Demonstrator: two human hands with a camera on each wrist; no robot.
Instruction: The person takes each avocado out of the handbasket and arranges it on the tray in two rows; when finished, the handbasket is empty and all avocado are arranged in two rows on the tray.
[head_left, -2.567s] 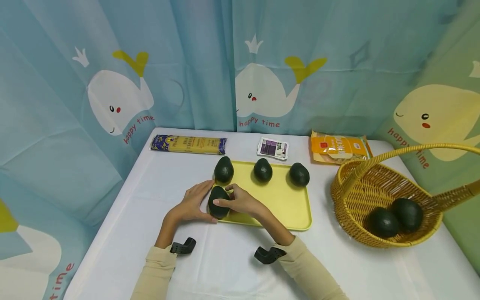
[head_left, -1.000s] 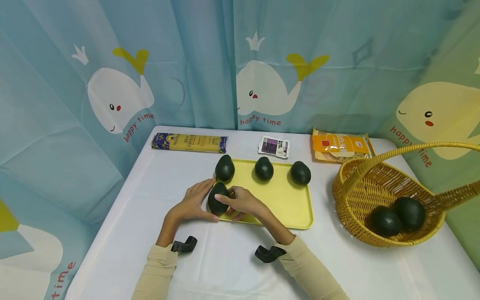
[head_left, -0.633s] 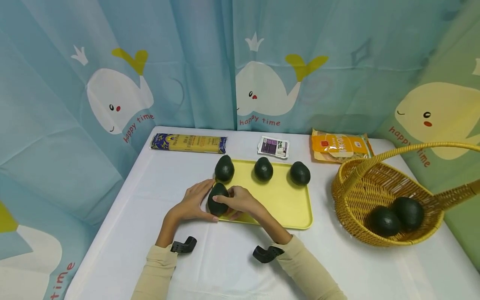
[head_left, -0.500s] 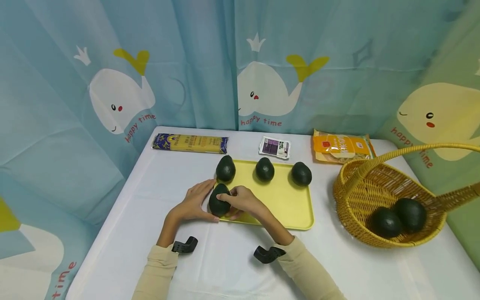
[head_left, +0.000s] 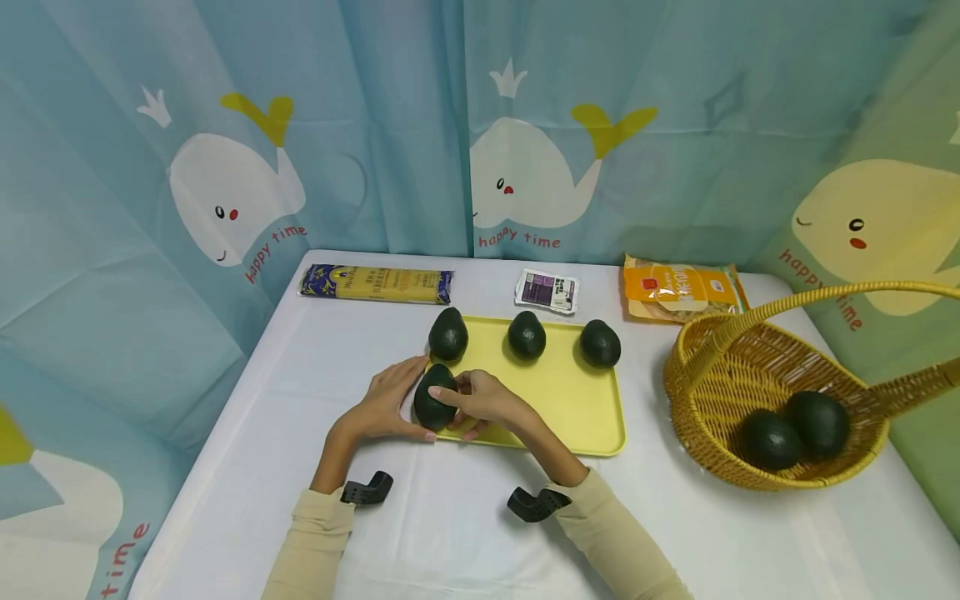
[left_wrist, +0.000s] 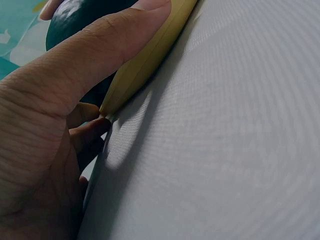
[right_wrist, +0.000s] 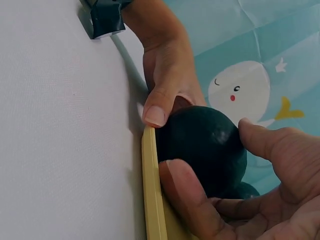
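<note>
1. A white-covered table (head_left: 262, 467) is being framed by blue curtains printed with whales (head_left: 232, 200).
2. Along the far edge, a pasta packet (head_left: 375, 285), a small purple-labelled sachet (head_left: 547, 292) and an orange bag (head_left: 678, 292) are being left untouched.
3. At the near left corner of the yellow tray (head_left: 570, 400), a dark avocado (head_left: 435, 398) is being cradled on both sides.
4. The left hand (head_left: 382, 404) is being cupped against the fruit's outer side, fingers curled round it and thumb pressed by the tray rim.
5. The right hand (head_left: 480, 402) is being wrapped over the inner side, fingertips curled onto the skin.
6. Three more avocados (head_left: 527, 335) are being kept in a row at the back of the tray.
7. Further right, two avocados (head_left: 787, 429) are being held in the wicker basket (head_left: 705, 392).
8. The step would likely be done best with the fruit being steadied upright and pressure being kept light and even, so it is not rolled over the rim.
9. From the right wrist, the left thumb (right_wrist: 156, 114) is being shown on the rim (right_wrist: 150, 190) beside the avocado (right_wrist: 202, 150), a contact not resolved from the head.
10. From the left wrist, mostly thumb (left_wrist: 95, 60) and rim (left_wrist: 145, 60) are being shown; the basket is being seen from the head alone.
</note>
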